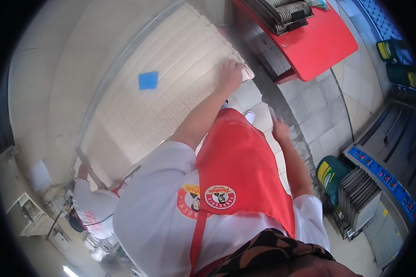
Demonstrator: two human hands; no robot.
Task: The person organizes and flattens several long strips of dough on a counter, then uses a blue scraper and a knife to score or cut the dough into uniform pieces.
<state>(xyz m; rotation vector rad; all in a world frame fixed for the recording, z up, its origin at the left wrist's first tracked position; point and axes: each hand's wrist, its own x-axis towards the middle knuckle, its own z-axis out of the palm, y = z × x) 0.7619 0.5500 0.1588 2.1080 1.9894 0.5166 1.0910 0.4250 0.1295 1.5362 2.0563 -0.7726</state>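
Observation:
A large pale table (120,51) is covered with side-by-side strips (180,51) that look like dough or folded cloth; I cannot tell which. My left hand (231,75) lies at the near right corner of it, fingers spread over the ends of the strips and nothing visible in them. On the strips rests a flat blue square piece (148,80), away from both hands. Lower and to the right, my right hand (280,129) hangs beside my red apron (242,161), over the tiled floor. Its fingers are blurred, and whatever they may hold does not show clearly.
A red table (321,46) with stacked dark metal trays (286,16) stands at the upper right. Another person (94,207) in white works at the table's far left end. At right are a grey machine with a blue control panel (383,177), upright trays (358,189) and a green bucket (332,177).

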